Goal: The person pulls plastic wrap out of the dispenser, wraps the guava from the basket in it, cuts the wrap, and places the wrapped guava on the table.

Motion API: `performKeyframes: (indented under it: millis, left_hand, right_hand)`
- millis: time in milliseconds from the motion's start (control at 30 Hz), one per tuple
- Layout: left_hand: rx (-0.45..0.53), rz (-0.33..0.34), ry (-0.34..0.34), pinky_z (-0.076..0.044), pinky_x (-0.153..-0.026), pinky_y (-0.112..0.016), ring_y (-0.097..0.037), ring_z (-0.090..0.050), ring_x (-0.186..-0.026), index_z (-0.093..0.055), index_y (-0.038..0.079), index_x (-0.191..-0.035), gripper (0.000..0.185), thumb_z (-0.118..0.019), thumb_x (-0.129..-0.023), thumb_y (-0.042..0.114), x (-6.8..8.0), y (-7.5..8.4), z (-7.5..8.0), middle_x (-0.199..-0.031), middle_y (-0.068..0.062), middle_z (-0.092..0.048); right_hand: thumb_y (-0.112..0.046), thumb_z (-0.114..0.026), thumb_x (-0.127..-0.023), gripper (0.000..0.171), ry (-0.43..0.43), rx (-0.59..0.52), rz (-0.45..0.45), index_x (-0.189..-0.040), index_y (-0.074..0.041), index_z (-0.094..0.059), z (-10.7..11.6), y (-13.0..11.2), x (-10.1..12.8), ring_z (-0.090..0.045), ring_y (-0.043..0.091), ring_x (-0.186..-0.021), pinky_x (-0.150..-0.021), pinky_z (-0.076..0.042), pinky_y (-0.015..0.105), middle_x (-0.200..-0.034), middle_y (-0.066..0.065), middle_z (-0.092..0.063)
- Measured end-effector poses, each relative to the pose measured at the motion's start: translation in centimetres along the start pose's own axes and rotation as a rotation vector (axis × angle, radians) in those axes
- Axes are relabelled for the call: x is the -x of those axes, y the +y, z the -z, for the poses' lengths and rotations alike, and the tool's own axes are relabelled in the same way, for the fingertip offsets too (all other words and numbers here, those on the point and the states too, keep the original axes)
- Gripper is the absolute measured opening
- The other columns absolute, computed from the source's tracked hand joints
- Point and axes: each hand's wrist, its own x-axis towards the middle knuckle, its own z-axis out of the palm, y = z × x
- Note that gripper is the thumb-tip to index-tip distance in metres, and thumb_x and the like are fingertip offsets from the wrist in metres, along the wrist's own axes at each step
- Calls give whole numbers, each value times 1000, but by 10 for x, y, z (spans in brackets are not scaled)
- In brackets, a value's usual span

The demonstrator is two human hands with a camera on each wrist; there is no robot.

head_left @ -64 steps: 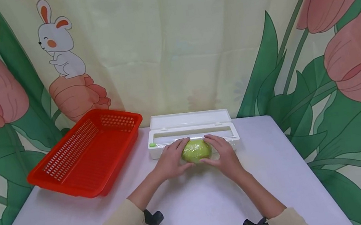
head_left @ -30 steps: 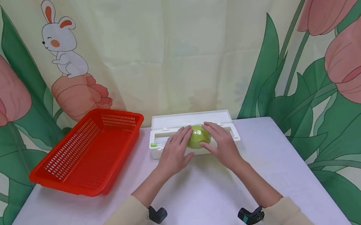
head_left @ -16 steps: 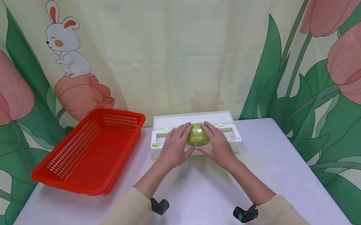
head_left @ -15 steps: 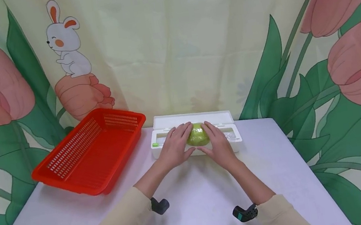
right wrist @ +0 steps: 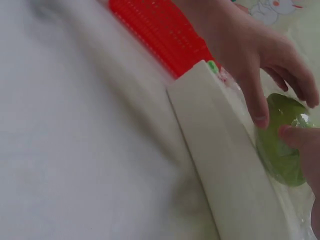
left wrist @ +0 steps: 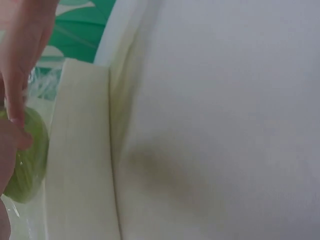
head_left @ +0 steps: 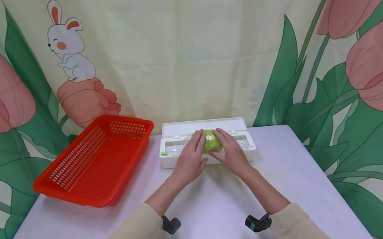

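A round green fruit point(head_left: 211, 141) wrapped in clear film sits on top of the white cling-film dispenser box point(head_left: 209, 160) at the back of the table. My left hand point(head_left: 191, 158) cups its left side and my right hand point(head_left: 230, 151) cups its right side, fingers curved round it. The left wrist view shows the fruit point(left wrist: 25, 160) at the frame's left edge beside the box point(left wrist: 80, 170). In the right wrist view the fruit point(right wrist: 282, 145) lies past the box point(right wrist: 225, 165), the left hand point(right wrist: 245, 45) over it. Loose film lies across the box's slot.
A red perforated plastic basket point(head_left: 94, 161) stands at the back left of the white table point(head_left: 204, 211), its edge point(right wrist: 155, 30) visible in the right wrist view. A curtain with printed tulips and a rabbit hangs right behind the table. The box's lid point(head_left: 202, 126) stands open.
Both hands have carried the wrapped fruit away from me, from the table in front of the box up onto the box's top. The film has bunched over the slot.
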Motion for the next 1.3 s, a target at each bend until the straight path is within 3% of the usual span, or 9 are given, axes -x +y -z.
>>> performKeyframes:
  millis: [200, 400, 600, 833, 967, 1067, 1300]
  left_hand:
    - [-42, 45, 12, -25, -112, -42, -27, -29, -136, -27, 3, -141, 92, -78, -69, 30, -1, -13, -9, -145, -12, -32]
    - [-57, 95, -16, -25, -112, -45, -25, -31, -134, -25, 4, -142, 98, -78, -67, 39, -2, -20, -17, -144, -10, -35]
    - [19, 130, -6, -34, -107, -43, -23, -37, -130, -29, 7, -140, 96, -79, -65, 39, -3, -24, -22, -141, -10, -37]
    - [130, 183, -24, -42, -101, -38, -24, -43, -124, -29, 11, -140, 91, -78, -68, 38, -5, -25, -24, -139, -9, -39]
    - [220, 231, -34, -43, -100, -36, -23, -47, -122, -25, 10, -142, 93, -77, -70, 35, -5, -24, -24, -139, -7, -39]
    - [274, 272, -44, -44, -99, -36, -23, -48, -121, -24, 9, -142, 92, -76, -72, 35, -5, -24, -23, -140, -6, -38]
    - [257, 315, -36, -47, -94, -37, -23, -52, -115, -25, 11, -142, 88, -75, -74, 36, -5, -24, -26, -139, -4, -40]
  right_hand:
    - [-29, -74, -76, 75, 2, -11, -8, -139, -15, -36, -3, 2, 1, -38, 25, -131, -103, -40, 40, -144, 6, -37]
    - [-30, -74, -75, 77, -6, -61, -11, -140, -20, -34, -6, 6, 2, -36, 22, -133, -104, -38, 40, -145, 3, -36]
    - [-31, -76, -73, 79, 3, -105, -5, -140, -23, -35, -10, 11, 3, -33, 24, -135, -106, -36, 44, -147, 2, -32]
    - [-30, -75, -73, 84, -16, -167, -78, -142, -29, -28, -15, 12, 5, -34, 24, -134, -104, -37, 45, -147, 3, -30]
    - [-31, -76, -73, 93, -5, -223, -100, -146, -25, -19, -19, 16, 6, -34, 21, -134, -108, -34, 43, -147, 3, -33]
    - [-33, -75, -73, 96, -1, -259, -170, -147, -20, -15, -20, 18, 6, -35, 23, -134, -109, -32, 42, -146, 8, -34]
    - [-36, -72, -76, 87, 8, -244, -213, -145, -14, -23, -22, 20, 5, -36, 26, -133, -108, -33, 43, -145, 10, -36]
